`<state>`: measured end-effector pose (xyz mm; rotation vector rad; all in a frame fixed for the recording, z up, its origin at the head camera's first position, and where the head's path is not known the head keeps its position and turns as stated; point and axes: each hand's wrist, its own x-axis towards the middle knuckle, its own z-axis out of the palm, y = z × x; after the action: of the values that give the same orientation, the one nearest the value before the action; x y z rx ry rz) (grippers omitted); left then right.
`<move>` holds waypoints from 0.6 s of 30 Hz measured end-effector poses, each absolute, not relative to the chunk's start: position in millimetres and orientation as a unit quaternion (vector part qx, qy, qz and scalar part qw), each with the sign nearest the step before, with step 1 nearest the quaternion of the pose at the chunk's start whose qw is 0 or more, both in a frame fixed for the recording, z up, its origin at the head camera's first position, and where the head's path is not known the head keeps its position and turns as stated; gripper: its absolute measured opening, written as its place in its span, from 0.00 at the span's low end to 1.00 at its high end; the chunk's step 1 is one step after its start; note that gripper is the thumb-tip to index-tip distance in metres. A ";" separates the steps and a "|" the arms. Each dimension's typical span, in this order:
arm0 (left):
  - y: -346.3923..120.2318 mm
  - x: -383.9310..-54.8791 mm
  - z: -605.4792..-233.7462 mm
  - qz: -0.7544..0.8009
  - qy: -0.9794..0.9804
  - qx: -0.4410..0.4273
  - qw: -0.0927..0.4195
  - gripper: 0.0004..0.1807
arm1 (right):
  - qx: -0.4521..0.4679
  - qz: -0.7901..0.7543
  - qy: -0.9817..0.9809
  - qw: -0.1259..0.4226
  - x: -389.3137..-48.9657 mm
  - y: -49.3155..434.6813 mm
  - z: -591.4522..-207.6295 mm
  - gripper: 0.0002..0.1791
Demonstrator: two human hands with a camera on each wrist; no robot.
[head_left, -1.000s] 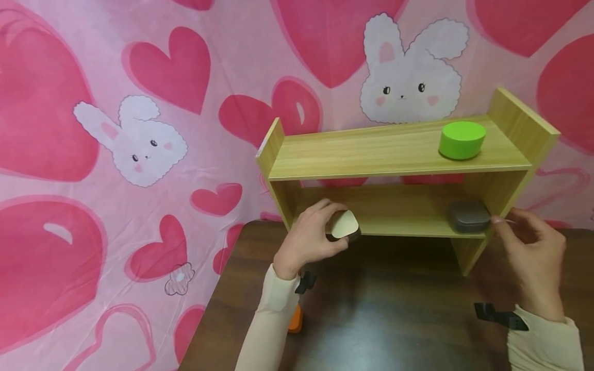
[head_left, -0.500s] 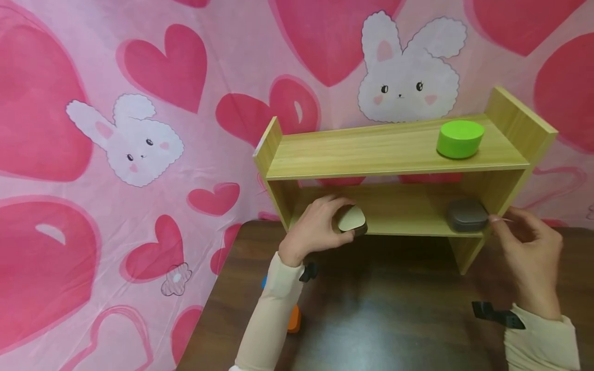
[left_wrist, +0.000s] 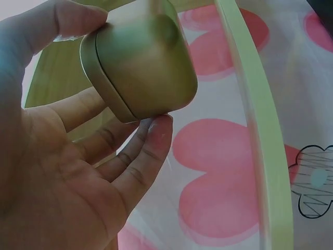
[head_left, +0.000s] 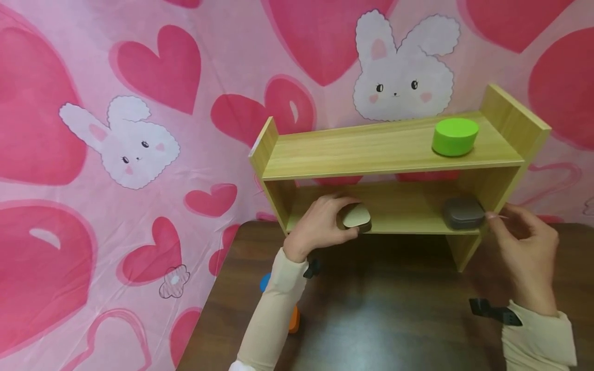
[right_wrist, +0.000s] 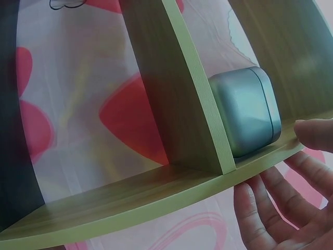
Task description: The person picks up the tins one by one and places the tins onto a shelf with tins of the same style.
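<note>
My left hand (head_left: 320, 224) grips a small gold tin (head_left: 357, 216) with rounded corners at the front of the wooden shelf's lower board. In the left wrist view, thumb and fingertips hold the tin (left_wrist: 151, 67) by opposite sides, and its lid seam shows. My right hand (head_left: 529, 252) pinches the front edge of the right side panel of the shelf (head_left: 352, 154), thumb inside and fingers outside. Beside that panel a dark grey tin (head_left: 463, 212) rests on the lower board; in the right wrist view this tin (right_wrist: 247, 112) stands close to the thumb.
A bright green round tin (head_left: 455, 136) stands on the right part of the upper board. An orange object (head_left: 294, 319) and a blue one (head_left: 265, 282) lie on the brown table (head_left: 385, 309), partly behind the left sleeve. A pink heart-print cloth (head_left: 223, 56) hangs behind.
My left hand has carried the gold tin a little to the right and tipped its pale top more level. My right hand keeps its hold on the shelf panel; the head view has shifted slightly.
</note>
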<state>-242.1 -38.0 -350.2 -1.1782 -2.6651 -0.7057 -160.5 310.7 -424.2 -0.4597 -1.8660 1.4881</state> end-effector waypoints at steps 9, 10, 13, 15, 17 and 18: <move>-21.1 -248.2 -354.5 -0.232 -0.881 -0.410 0.052 0.28 | -0.173 0.571 -0.720 0.356 -156.5 313.9 -425.2 0.11; -20.0 -248.3 -354.5 -0.234 -0.880 -0.410 0.051 0.28 | -0.172 0.571 -0.720 0.355 -156.7 313.9 -425.0 0.11; -18.0 -248.9 -354.5 -0.236 -0.880 -0.409 0.054 0.28 | -0.168 0.577 -0.720 0.347 -158.1 313.0 -423.8 0.11; -17.0 -249.3 -354.8 -0.239 -0.879 -0.408 0.055 0.28 | -0.165 0.582 -0.718 0.344 -159.3 312.1 -422.8 0.12; -14.9 -249.7 -355.0 -0.241 -0.879 -0.408 0.054 0.27 | -0.163 0.585 -0.717 0.343 -160.1 311.8 -422.4 0.12; -13.6 -249.8 -355.0 -0.241 -0.879 -0.408 0.053 0.28 | -0.163 0.586 -0.716 0.343 -160.2 311.7 -422.2 0.12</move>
<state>-249.8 -13.6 -355.0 -1.2394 -2.6729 -0.7329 -160.2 311.7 -422.2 -0.4243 -1.8595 1.5227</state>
